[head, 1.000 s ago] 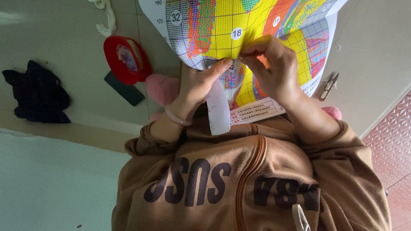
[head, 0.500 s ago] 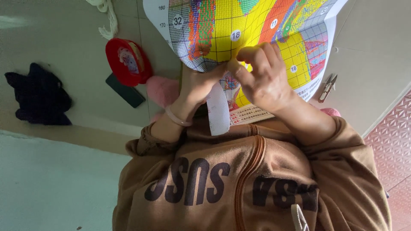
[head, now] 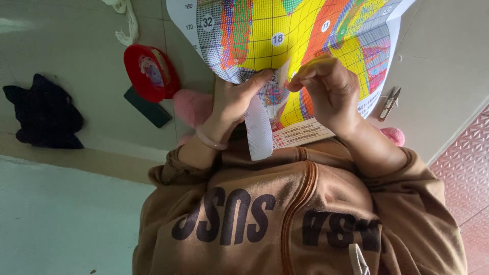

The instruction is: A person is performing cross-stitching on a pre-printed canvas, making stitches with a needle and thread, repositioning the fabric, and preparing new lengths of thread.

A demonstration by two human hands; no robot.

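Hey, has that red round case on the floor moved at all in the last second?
No. The red round case lies where it was, just above the dark phone and against the floor's tile joint.

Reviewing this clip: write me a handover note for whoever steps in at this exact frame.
Left hand: grips the white canvas strip against the colourful gridded chart, thumb on top.
Right hand: fingertips pinched shut at the strip's upper end; whatever they pinch is too small to tell.
Nearby: thread snips lie to the right, and a red round tin and a dark phone to the left.
Done/left: the strip's hanging part is bare white; the rest is hidden under the hands.
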